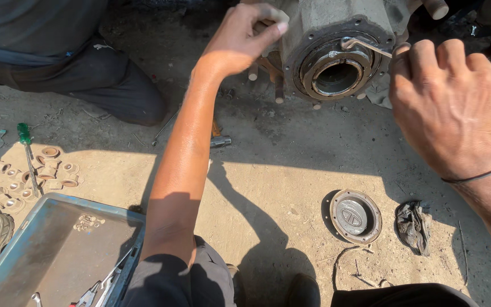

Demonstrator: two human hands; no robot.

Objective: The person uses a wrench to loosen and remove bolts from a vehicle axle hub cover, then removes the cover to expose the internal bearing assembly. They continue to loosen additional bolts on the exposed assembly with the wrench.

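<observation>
Our left hand (245,37) grips the wheel hub (336,48) rim while our right hand (447,99) clamps the bent tool (365,44), mid-prying; next we likely need steady leverage.

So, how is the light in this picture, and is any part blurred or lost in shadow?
Head view: hard sunlight on the ground, with sharp arm shadows across it; the hub and left hand sit in shade yet stay readable; the right hand looks large and slightly soft near the lens; the top corners go dark.
</observation>
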